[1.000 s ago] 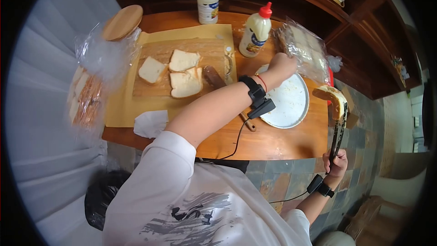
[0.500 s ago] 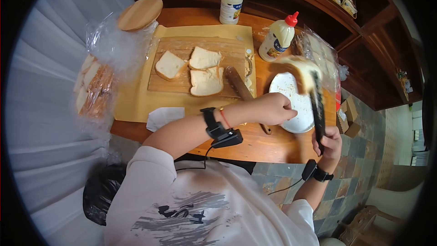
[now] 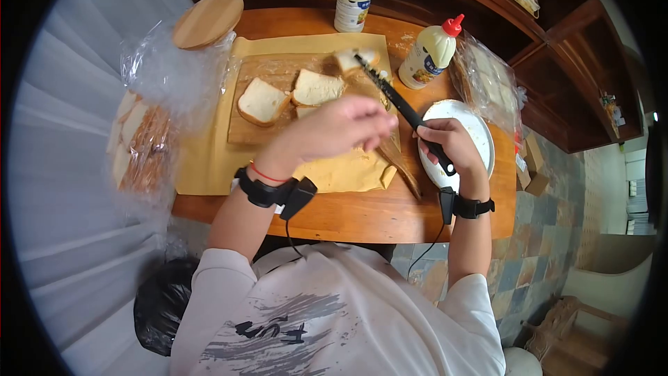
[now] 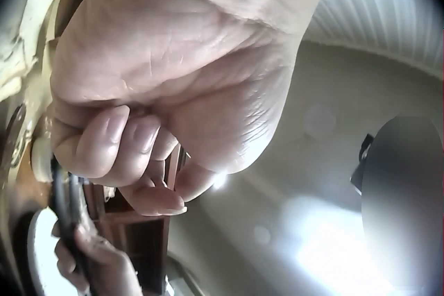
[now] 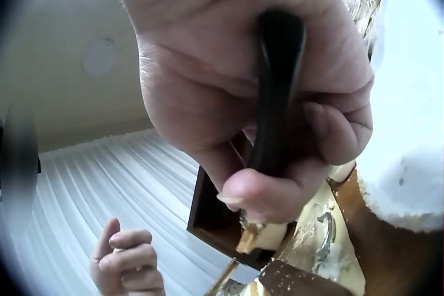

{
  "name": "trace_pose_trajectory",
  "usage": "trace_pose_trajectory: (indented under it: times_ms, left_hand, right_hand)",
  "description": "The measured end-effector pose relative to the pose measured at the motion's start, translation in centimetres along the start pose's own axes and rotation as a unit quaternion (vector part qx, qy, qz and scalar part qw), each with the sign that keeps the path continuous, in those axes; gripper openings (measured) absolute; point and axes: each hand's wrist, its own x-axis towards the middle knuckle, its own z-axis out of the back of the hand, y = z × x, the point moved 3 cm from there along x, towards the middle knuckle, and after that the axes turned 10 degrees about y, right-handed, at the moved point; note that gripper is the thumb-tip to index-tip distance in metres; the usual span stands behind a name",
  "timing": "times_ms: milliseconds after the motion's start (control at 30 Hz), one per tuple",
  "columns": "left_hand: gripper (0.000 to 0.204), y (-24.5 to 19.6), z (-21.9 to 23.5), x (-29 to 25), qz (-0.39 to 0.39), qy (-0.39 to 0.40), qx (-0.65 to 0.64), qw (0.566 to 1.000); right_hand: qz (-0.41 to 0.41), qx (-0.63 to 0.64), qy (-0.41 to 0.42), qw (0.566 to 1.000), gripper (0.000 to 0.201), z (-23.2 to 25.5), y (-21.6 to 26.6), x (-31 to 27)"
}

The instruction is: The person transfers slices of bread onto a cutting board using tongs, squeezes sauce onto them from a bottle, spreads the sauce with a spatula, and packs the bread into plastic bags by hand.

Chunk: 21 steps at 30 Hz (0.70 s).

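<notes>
My right hand [image 3: 452,145] grips black tongs [image 3: 400,104] that slant up and left over the table. At their tips a slice of bread [image 3: 348,63] overlaps the far right corner of the wooden cutting board [image 3: 240,129]. My left hand [image 3: 341,129] hovers over the near part of the board with loosely bent fingers and nothing in them. On the board lie a slice of bread [image 3: 263,101] at left and another slice [image 3: 316,88] in the middle; a third behind the left hand is mostly hidden. The right wrist view shows the tongs' dark handle [image 5: 274,102] across the palm.
A round white plate [image 3: 480,129] with crumbs lies under the right hand. Two red-capped squeeze bottles [image 3: 426,59] stand at the back, beside bagged bread [image 3: 483,73]. A brown tool with a wooden handle [image 3: 403,170] lies by the board. Another bread bag [image 3: 142,146] sits at left.
The right hand has swung the tongs and bread slice from beyond the table's right edge leftward to the board. My left hand has moved from over the plate to over the board.
</notes>
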Motion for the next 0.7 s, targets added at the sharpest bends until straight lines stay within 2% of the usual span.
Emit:
trace_pose_trajectory:
  times_ms: [33,67,100,133,167,233,300,333,367,467,533,700]
  left_hand:
    - [0.023,-0.7,1.1,-0.6,-0.016,-0.03,-0.047,0.998]
    - [0.023,-0.8,2.1,-1.0,-0.017,-0.027,-0.048,0.998]
    - [0.022,-1.0,3.5,-1.3,-0.052,-0.064,-0.093,0.992]
    - [0.022,-1.2,4.8,-1.6,-0.087,-0.1,-0.139,0.981]
    - [0.022,-1.4,5.9,-1.7,-0.088,-0.097,-0.142,0.981]
    - [0.025,-2.4,7.9,-2.0,-0.196,-0.083,-0.212,0.954]
    - [0.026,-3.1,9.0,-1.7,-0.216,-0.09,-0.235,0.943]
    - [0.026,-3.4,9.4,-1.5,-0.235,-0.101,-0.256,0.932]
    - [0.026,-3.5,9.7,-1.3,-0.236,-0.097,-0.259,0.932]
    - [0.026,-3.5,10.4,-0.8,-0.271,-0.102,-0.279,0.916]
    - [0.026,-3.2,10.7,-0.4,-0.282,-0.072,-0.294,0.91]
    - [0.025,-2.5,11.1,0.3,-0.262,-0.076,-0.306,0.912]
  right_hand:
    - [-0.002,0.0,-0.003,1.0,0.022,-0.1,-0.1,0.0]
    - [-0.034,-0.041,-0.002,0.999,0.022,-0.2,-0.6,0.0]
    - [-0.066,-0.082,-0.001,0.994,0.022,-0.3,-0.9,-0.1]
    - [-0.051,-0.086,-0.004,0.995,0.022,-0.4,-1.0,-0.4]
    - [-0.055,-0.087,-0.007,0.995,0.022,-0.5,-1.0,-0.7]
    - [-0.047,-0.158,-0.026,0.986,0.022,-0.5,-0.5,-1.5]
    - [-0.07,-0.197,-0.059,0.976,0.022,-0.9,0.0,-2.2]
    - [-0.034,-0.257,-0.096,0.961,0.022,-0.8,0.1,-2.4]
    - [0.003,-0.317,-0.132,0.939,0.024,-0.9,0.4,-2.7]
    - [-0.018,-0.362,-0.156,0.919,0.025,-1.6,1.6,-3.6]
    - [-0.041,-0.351,-0.145,0.924,0.025,-1.7,1.9,-4.0]
    - [-0.078,-0.293,-0.123,0.945,0.023,-1.7,2.3,-5.0]
